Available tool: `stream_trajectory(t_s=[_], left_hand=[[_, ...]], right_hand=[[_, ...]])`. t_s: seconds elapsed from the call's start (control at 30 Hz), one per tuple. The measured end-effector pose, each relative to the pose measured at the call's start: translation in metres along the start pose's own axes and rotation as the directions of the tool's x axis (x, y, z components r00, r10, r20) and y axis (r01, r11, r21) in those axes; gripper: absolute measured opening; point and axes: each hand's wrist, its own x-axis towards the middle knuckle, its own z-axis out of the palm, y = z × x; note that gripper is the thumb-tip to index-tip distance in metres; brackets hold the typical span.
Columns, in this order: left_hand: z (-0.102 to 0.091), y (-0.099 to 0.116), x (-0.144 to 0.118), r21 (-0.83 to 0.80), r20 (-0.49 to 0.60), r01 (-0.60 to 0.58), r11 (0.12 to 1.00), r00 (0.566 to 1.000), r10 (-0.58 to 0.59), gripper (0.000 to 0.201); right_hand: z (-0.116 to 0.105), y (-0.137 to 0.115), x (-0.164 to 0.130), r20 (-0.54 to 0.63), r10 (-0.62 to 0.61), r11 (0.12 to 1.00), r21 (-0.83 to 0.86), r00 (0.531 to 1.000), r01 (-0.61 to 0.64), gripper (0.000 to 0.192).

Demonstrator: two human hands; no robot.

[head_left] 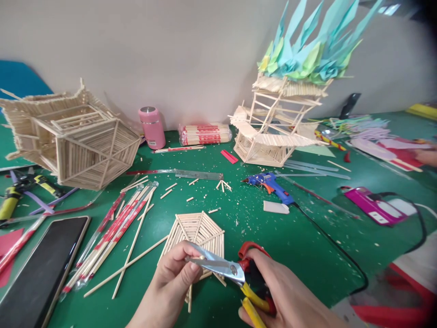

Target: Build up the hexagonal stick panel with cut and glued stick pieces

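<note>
My left hand (pixel 179 269) is closed in a pinch at the blade tips, with a small pale end of a wooden stick (pixel 202 258) showing between its fingers. Most of that stick is hidden. My right hand (pixel 283 282) grips scissors (pixel 225 268) with red and yellow handles. Their blades are parted around the stick end and point left. Under the hands lies a flat, web-like panel of wooden sticks (pixel 194 228), partly covered by my fingers and the scissors. Two long bare sticks (pixel 126 264) cross on the green table, left of the panel.
Packaged chopsticks (pixel 112 232) and a phone (pixel 44 269) lie left. A blue glue gun (pixel 269 184) trails its cable at right. Stick structures (pixel 99 155) stand behind, one topped with paper leaves (pixel 314 50). A pink flask (pixel 152 130) stands by the wall. Another person's hand (pixel 428 157) shows far right.
</note>
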Motion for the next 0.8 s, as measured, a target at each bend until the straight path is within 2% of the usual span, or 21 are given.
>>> stream_trajectory(t_s=[0.2, 0.4, 0.6, 0.8], left_hand=[[-0.0007, 0.0013, -0.0013, 0.009, 0.013, 0.001, 1.0, 1.0, -0.001, 0.015], [-0.0001, 0.0018, 0.0011, -0.019, 0.028, 0.011, 1.0, 1.0, -0.011, 0.016], [0.0014, 0.0033, 0.002, -0.032, 0.054, -0.013, 0.999, 0.998, 0.014, 0.012], [0.0021, 0.0027, 0.0011, -0.042, 0.034, -0.002, 0.999, 0.999, 0.003, 0.013]], right_hand=[[-0.0006, -0.0022, -0.0002, 0.011, -0.003, 1.0, 0.005, 1.0, 0.003, 0.025], [-0.003, -0.0048, 0.0015, 0.085, 0.041, 0.999, 0.033, 0.996, -0.044, 0.021], [-0.0006, -0.0012, -0.0019, 0.135, 0.056, 0.998, -0.014, 0.989, -0.055, 0.019], [0.0009, 0.0012, -0.0035, 0.117, 0.026, 0.999, -0.034, 0.993, -0.022, 0.017]])
